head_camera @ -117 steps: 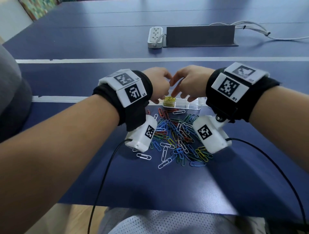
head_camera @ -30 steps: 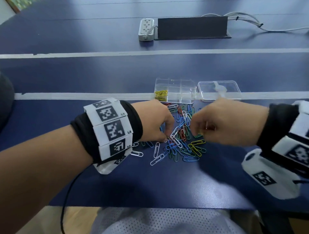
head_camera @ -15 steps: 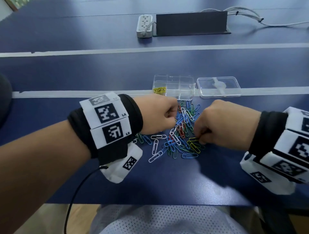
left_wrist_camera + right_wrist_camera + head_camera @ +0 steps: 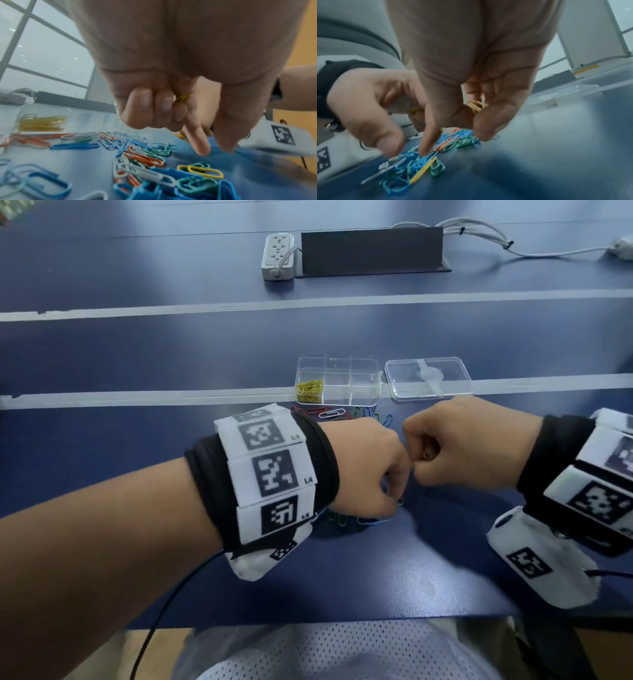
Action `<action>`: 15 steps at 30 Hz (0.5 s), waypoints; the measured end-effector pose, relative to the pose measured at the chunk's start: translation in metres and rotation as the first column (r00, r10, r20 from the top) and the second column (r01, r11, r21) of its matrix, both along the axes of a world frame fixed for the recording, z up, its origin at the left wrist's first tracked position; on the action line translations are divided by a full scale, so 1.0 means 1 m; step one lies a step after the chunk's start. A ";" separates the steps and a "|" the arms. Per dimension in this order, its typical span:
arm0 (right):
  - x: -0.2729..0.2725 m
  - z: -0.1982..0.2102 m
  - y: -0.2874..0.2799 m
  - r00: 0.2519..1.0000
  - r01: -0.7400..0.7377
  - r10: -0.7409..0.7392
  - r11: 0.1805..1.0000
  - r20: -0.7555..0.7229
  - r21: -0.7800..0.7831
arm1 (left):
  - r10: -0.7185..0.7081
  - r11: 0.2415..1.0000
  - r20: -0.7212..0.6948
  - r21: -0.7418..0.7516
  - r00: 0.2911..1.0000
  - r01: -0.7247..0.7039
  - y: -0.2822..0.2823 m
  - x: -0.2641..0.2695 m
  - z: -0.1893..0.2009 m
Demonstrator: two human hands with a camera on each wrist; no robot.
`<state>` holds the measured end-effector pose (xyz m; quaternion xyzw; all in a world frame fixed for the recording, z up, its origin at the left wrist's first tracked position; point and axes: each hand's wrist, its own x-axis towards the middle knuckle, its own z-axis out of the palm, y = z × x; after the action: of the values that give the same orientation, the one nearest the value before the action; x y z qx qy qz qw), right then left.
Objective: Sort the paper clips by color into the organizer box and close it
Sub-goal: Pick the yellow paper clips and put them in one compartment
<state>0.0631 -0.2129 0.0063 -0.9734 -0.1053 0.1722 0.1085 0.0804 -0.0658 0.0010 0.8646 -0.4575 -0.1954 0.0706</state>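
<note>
A clear organizer box (image 4: 352,381) stands open, with yellow clips (image 4: 310,390) in its near-left compartment. Its lid (image 4: 428,378) lies to its right. The mixed pile of paper clips (image 4: 142,159) lies in front of the box, mostly hidden under my hands in the head view. My left hand (image 4: 394,491) keeps yellow clips (image 4: 183,98) in its curled fingers, with index and thumb reaching down to the pile. My right hand (image 4: 421,467) also holds yellow clips (image 4: 475,106) against its palm, fingertips just above the pile. The knuckles of both hands nearly touch.
A white power strip (image 4: 278,256) and a dark flat stand (image 4: 371,251) sit far back, with cables (image 4: 479,234) running right. White tape lines (image 4: 137,398) cross the blue table. The near table edge (image 4: 308,623) is close below my wrists.
Both hands left the box and came back to the pile. In the last half second they closed in on each other over its middle.
</note>
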 end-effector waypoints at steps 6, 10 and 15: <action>0.004 0.002 -0.007 0.996 0.036 -0.025 0.991 -0.082 0.126 | -0.122 0.989 0.074 0.093 0.990 0.115 -0.011 0.000 0.001; 0.006 0.002 -0.009 0.994 0.065 -0.049 0.981 -0.095 0.181 | -0.132 0.989 0.103 0.085 0.986 0.123 -0.012 -0.001 0.001; 0.009 -0.002 -0.014 0.971 0.195 -0.138 0.930 -0.196 0.312 | -0.062 0.995 0.070 0.080 0.996 0.056 -0.010 0.000 0.000</action>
<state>0.0721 -0.2269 0.0047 -0.9287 -0.0397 0.2252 0.2920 0.0805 -0.0758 0.0006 0.8592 -0.4773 -0.1837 0.0146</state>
